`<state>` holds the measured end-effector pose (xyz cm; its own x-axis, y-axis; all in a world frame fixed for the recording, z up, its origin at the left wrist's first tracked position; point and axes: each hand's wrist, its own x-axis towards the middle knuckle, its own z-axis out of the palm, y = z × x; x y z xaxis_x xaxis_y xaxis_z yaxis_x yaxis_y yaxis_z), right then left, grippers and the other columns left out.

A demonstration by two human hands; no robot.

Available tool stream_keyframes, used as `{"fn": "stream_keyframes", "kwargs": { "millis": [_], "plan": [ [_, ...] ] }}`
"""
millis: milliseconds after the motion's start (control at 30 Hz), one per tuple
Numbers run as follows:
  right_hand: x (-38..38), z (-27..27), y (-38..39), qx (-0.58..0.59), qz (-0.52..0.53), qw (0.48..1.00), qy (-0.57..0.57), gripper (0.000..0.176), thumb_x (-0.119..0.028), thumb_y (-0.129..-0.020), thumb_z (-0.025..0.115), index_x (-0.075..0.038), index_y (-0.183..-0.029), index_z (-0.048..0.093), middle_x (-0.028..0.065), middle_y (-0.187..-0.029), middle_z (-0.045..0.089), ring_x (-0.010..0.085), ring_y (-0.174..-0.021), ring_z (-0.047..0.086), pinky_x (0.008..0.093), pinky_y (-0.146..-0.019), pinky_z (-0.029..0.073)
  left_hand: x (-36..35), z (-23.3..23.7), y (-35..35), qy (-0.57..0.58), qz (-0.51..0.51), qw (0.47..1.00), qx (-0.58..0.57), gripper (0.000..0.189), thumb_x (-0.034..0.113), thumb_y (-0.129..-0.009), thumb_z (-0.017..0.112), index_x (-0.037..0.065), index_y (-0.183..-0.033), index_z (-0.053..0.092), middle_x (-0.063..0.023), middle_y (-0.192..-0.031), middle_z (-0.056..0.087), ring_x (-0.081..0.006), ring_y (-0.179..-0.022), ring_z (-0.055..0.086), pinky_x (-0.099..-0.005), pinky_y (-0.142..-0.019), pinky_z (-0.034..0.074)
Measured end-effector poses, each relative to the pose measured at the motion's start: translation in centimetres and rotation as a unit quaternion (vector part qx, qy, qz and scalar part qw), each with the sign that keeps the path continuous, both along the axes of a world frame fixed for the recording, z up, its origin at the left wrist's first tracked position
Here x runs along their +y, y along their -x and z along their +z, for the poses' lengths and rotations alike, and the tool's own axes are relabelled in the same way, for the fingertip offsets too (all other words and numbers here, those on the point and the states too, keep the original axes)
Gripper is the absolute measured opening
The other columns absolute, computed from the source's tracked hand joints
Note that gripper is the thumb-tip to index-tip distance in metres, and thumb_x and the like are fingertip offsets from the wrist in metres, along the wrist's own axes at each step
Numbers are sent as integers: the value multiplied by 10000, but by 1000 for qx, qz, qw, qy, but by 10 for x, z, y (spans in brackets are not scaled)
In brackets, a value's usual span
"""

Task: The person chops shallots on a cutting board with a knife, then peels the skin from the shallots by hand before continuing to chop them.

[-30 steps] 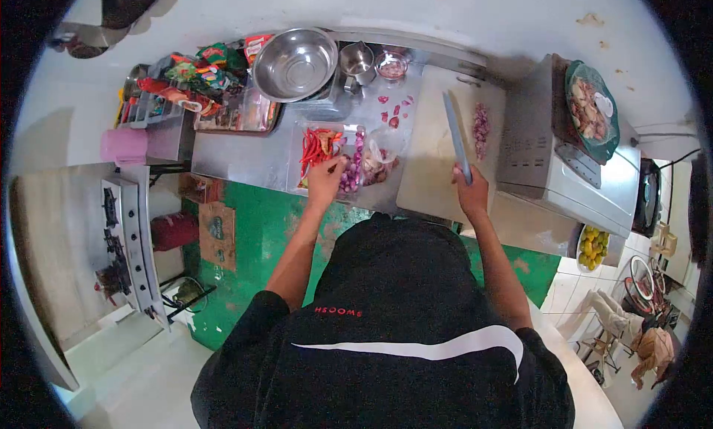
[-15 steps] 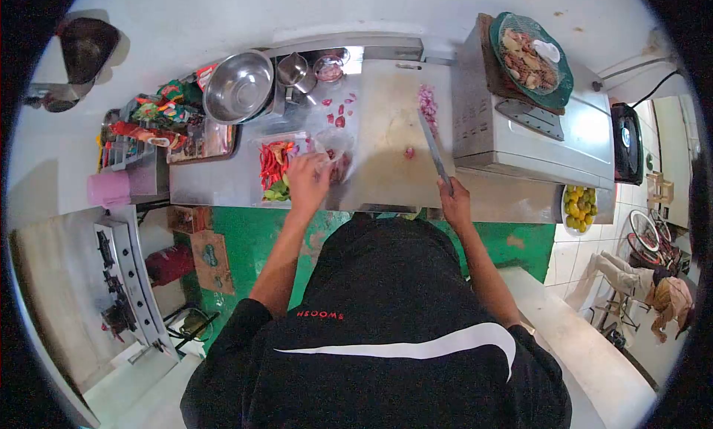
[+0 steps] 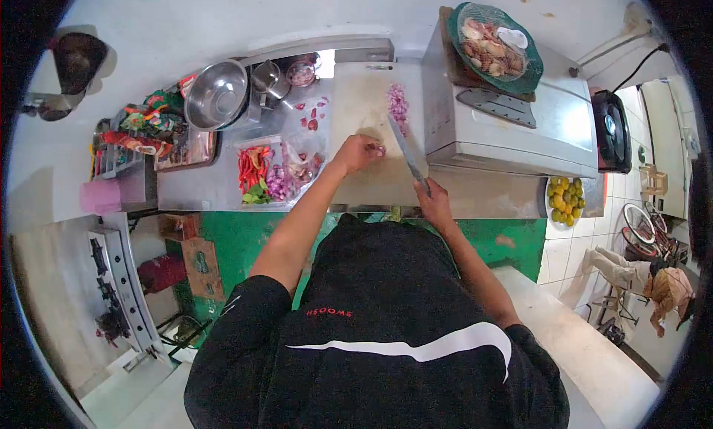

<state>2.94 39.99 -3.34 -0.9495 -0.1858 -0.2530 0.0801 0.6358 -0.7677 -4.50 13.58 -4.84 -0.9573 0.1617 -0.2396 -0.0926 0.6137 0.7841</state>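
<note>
My right hand is wrapped round the handle of a long knife, its blade pointing away over the white cutting board. On the board, my left hand has its fingertips closed at a small reddish shallot, left of the blade. A strip of chopped shallots lies beyond the knife tip. To the left, a tray holds red chillies, green leaves and sliced shallots, with a clear plastic bag at their right.
Loose shallots lie on the steel counter near a large metal bowl and a metal cup. A white appliance borders the board's right side, with a green basket on top. A plate of yellow-green citrus stands at right.
My left hand has moved right, from the plastic bag to the shallot on the board. My right hand still holds the knife. The whole view has shifted slightly.
</note>
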Motion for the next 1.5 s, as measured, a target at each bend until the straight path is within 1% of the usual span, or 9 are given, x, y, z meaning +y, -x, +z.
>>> {"fn": "stream_keyframes", "kwargs": {
  "millis": [100,200,267,400,567,667,833,1233,1500],
  "plan": [
    [0,-5,-1,-23,7,1000,3,428,-421,-944,535,-5,-1027,598,225,-816,644,402,-799,629,475,-744,481,1,-13,-6,-65,-63,996,26,191,38,-803,686,29,-994,694,-120,-911,709,-186,-821,688,-312,-760,531],
    [-5,-1,2,-47,14,998,32,408,-413,-944,538,-12,-997,593,207,-784,640,395,-763,631,472,-715,488,5,-19,-14,-44,-59,995,67,143,90,-794,697,25,-921,690,-141,-865,699,-233,-784,684,-331,-737,526],
    [-11,1,5,-46,16,997,56,394,-404,-943,546,-13,-964,587,199,-764,635,391,-740,631,470,-695,489,9,-3,-21,-144,5,990,1,116,67,-799,704,6,-892,673,-114,-828,694,-186,-762,673,-310,-728,524],
    [-29,-1,19,-11,27,998,60,362,-384,-904,613,-25,-913,571,178,-744,632,374,-719,635,458,-669,490,11,-14,-32,-107,75,991,6,109,70,-838,703,1,-885,634,-83,-839,703,-125,-767,662,-276,-710,526],
    [-45,0,38,9,63,998,11,372,-374,-825,708,-44,-936,577,172,-811,647,371,-758,641,436,-694,500,13,-18,-41,-161,127,978,28,199,103,-858,702,14,-1032,663,-37,-876,701,-74,-731,604,-240,-670,495],
    [-52,3,45,78,79,992,55,399,-324,-763,774,-43,-966,576,159,-894,669,331,-795,662,406,-730,514,19,-14,-43,-302,203,931,-19,241,137,-862,708,25,-1074,672,-2,-904,700,-73,-756,604,-228,-668,482],
    [-75,34,50,-24,-25,984,173,433,-217,-716,835,-27,-1013,583,110,-965,699,173,-809,682,325,-736,536,18,34,-59,-301,219,924,-93,236,185,-870,712,33,-1046,674,-6,-922,701,-67,-788,605,-218,-668,465],
    [-101,76,56,-48,-9,944,326,253,-75,-803,754,-58,-819,502,18,-731,605,83,-635,562,261,-558,451,-19,95,-67,-322,161,930,-79,269,200,-890,693,24,-1091,665,0,-923,684,-63,-780,583,-218,-717,461],
    [-121,112,56,-110,-27,938,327,271,-64,-825,733,-40,-929,484,95,-869,656,147,-769,657,282,-667,553,-39,112,-65,-427,184,876,-127,265,194,-901,677,10,-1091,659,-12,-932,668,-62,-803,581,-211,-731,470]
  ]
}}
